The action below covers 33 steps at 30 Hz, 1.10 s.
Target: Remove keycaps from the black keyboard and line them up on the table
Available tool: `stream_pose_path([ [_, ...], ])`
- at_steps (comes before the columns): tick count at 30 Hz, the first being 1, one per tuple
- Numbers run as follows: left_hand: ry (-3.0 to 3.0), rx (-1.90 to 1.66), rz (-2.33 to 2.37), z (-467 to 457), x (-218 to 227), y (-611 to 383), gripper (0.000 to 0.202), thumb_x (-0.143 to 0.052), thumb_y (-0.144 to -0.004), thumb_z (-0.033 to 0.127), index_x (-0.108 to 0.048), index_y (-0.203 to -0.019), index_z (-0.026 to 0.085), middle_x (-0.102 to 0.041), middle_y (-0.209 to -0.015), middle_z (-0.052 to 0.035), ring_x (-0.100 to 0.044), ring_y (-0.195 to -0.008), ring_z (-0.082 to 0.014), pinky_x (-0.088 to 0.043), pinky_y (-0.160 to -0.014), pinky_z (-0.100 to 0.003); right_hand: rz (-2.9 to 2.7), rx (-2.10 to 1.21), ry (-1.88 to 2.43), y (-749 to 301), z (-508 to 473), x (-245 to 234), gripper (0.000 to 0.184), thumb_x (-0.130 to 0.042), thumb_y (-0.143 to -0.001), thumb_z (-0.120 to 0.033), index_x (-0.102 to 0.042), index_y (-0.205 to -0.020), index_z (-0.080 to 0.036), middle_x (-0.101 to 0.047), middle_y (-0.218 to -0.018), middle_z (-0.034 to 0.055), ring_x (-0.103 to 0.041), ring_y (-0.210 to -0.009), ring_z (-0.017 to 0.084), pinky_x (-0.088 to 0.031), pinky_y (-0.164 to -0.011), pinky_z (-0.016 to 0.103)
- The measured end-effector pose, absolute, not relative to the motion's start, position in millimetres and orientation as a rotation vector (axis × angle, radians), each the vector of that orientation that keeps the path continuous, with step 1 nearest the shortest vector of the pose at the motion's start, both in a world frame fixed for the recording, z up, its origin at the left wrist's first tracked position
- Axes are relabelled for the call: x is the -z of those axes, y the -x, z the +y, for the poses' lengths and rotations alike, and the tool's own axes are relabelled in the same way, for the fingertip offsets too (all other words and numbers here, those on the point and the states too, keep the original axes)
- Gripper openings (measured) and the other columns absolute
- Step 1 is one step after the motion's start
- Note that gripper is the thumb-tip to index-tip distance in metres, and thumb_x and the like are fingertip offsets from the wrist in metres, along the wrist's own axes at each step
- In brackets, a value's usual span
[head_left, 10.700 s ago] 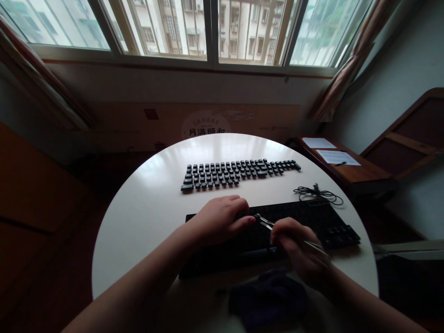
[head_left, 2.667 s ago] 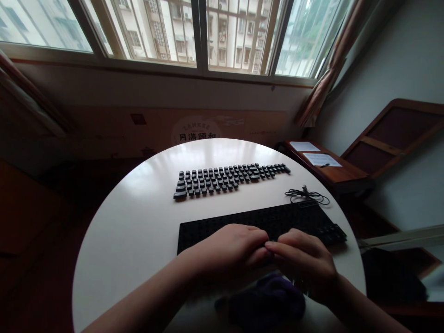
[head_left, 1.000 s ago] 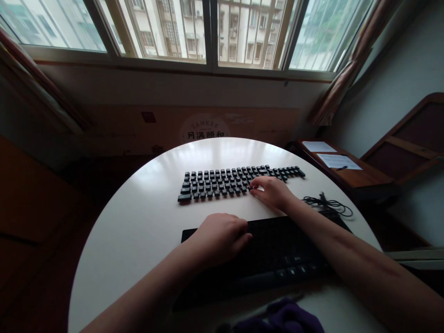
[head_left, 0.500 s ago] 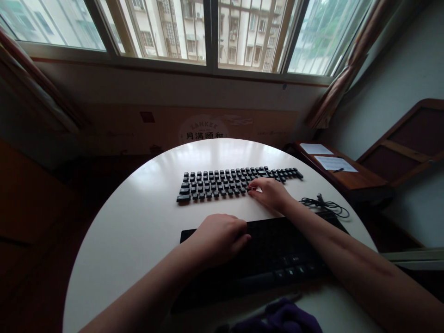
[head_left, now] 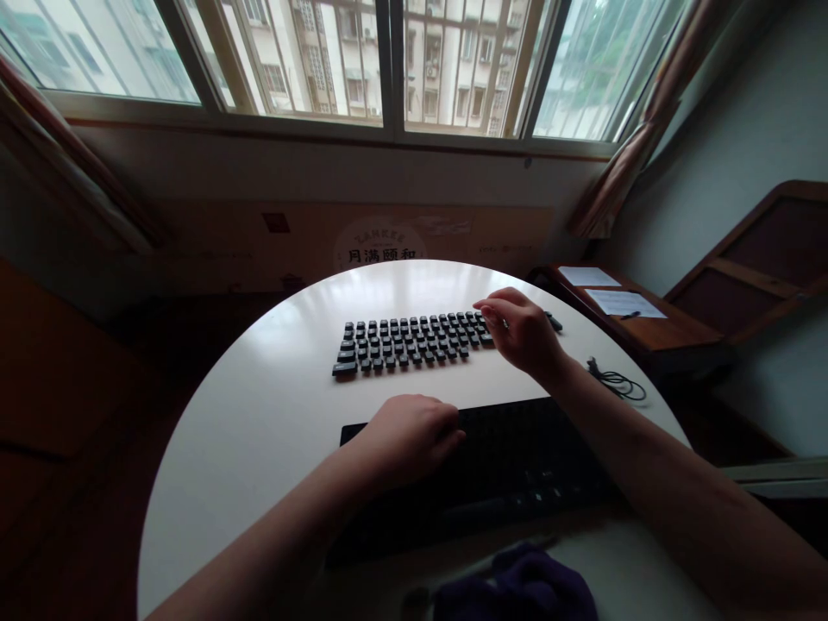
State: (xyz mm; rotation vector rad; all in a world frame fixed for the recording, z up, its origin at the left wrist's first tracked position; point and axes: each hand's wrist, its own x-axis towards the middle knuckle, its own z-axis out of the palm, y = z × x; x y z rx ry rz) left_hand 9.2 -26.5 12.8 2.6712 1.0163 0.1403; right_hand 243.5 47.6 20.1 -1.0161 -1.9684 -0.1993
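Note:
My left hand (head_left: 407, 435) lies palm down on the left part of a black keyboard base (head_left: 517, 457) with its keycaps off, fingers flat on it. Rows of loose black keycaps (head_left: 407, 341) are laid out on the round white table (head_left: 259, 414) beyond the base. My right hand (head_left: 523, 332) hovers over the right end of those rows. Its fingers curl together in a pinch, and whatever is between them is hidden.
A dark purple cloth (head_left: 517, 591) lies at the table's near edge. A coiled black cable (head_left: 617, 379) sits at the right rim. A wooden side table (head_left: 647, 332) with papers (head_left: 624, 302) stands to the right. A printed cardboard box (head_left: 381, 246) leans under the window.
My right hand has lifted from the lower keycap rows and moved up and right over their right end. My left hand has stayed on the keyboard base.

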Motion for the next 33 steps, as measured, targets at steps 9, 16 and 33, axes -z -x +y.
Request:
stream_pose_path([
  [9, -2.694, -0.139, 0.987, -25.3, -11.2, -7.7, 0.023, -0.055, -0.095, 0.034, -0.064, -0.079, 0.02, -0.069, -0.079, -0.0022, -0.062, -0.071, -0.0192, -0.037, -0.059, -0.028, -1.458, -0.739, 1.068, -260.2, -56.8, -52.9, 0.075, -0.019, -0.102, -0.068, -0.073, -0.095, -0.016, -0.048, -0.05, 0.0006, -0.053, -0.046, 0.014, -0.053, -0.056, 0.031],
  [16, -2.703, -0.097, 1.005, -24.2, -13.3, -9.9, 0.023, -0.055, -0.095, 0.033, -0.064, -0.079, 0.02, -0.069, -0.079, -0.0031, -0.062, -0.072, -0.0196, -0.038, -0.06, -0.029, -1.111, -1.249, 1.238, -279.4, -122.3, 12.0, 0.039, -0.069, -0.088, -0.052, -0.061, -0.105, -0.018, -0.054, -0.065, -0.0026, -0.05, -0.047, 0.008, -0.042, -0.043, 0.018],
  [33, -2.659, -0.071, 1.058, -23.5, -15.4, -11.8, 0.023, -0.055, -0.096, 0.034, -0.064, -0.08, 0.021, -0.07, -0.081, -0.0019, -0.062, -0.075, -0.02, -0.038, -0.063, -0.029, -1.178, -1.242, 1.354, -266.2, -114.2, 20.1, 0.038, -0.054, -0.085, -0.05, -0.044, -0.069, -0.018, -0.034, -0.055, -0.0062, -0.035, -0.042, 0.006, -0.021, -0.04, 0.016],
])
